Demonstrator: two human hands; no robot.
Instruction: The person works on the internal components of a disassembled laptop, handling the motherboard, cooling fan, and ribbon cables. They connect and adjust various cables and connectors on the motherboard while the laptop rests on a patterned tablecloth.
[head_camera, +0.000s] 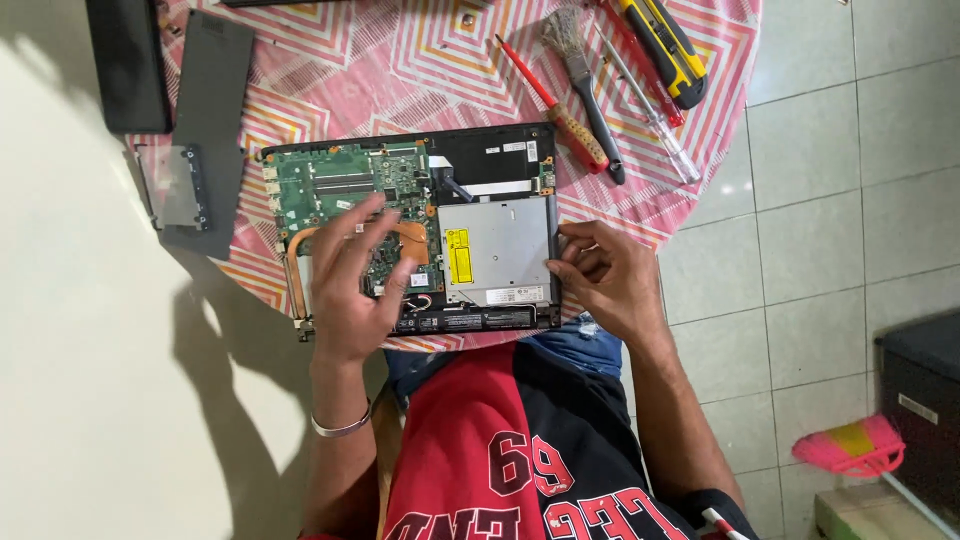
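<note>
Opened laptop (410, 225) lies on table (400, 60) w/ patterned cloth, base cover off, green board (330, 185) exposed. Left hand (350, 285) rests on board, fingers spread, tips touching it. Right hand (605, 280) at laptop's right edge, fingers curled, pinching side of silver drive (495, 250). Brush (580, 75), screwdrivers (545, 100), cutter (665, 50) lie beyond laptop.
</note>
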